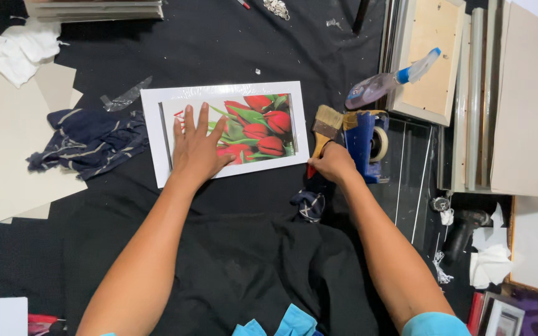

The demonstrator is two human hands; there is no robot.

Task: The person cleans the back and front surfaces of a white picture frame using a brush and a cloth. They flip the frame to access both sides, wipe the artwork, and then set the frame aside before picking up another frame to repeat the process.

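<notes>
Flat on the black cloth [231, 50] lies a white mat [154, 124] framing a print [259, 127] of red tulips, wrapped in clear film that shines along its far edge. The left hand [197, 146] rests palm down on the left part of the print, fingers [188, 121] spread and straight, pointing away from the person; the fingertips reach close to the far edge of the mat's window, and the thumb angles right toward the middle of the flowers. Most of the tulips lie bare to the right of that hand.

Just right of the mat's near right corner, the right hand [334, 163] is curled around the handle of a brush [326, 127], its fingers closed about the handle (only a bit of red handle shows below the hand). The pale bristles point away from the person and stand just beside the mat's right edge, apart from the print. Touching the hand's right side is a blue tape dispenser [365, 146] with a roll in it, and beyond that a spray bottle [384, 84] lies tilted against a wooden frame [431, 59].

Left of the mat a dark striped rag [91, 140] is bunched on the cloth, with pale boards [1, 137] further left. Near the right edge, toward the person, lies a dark drill [462, 230].
</notes>
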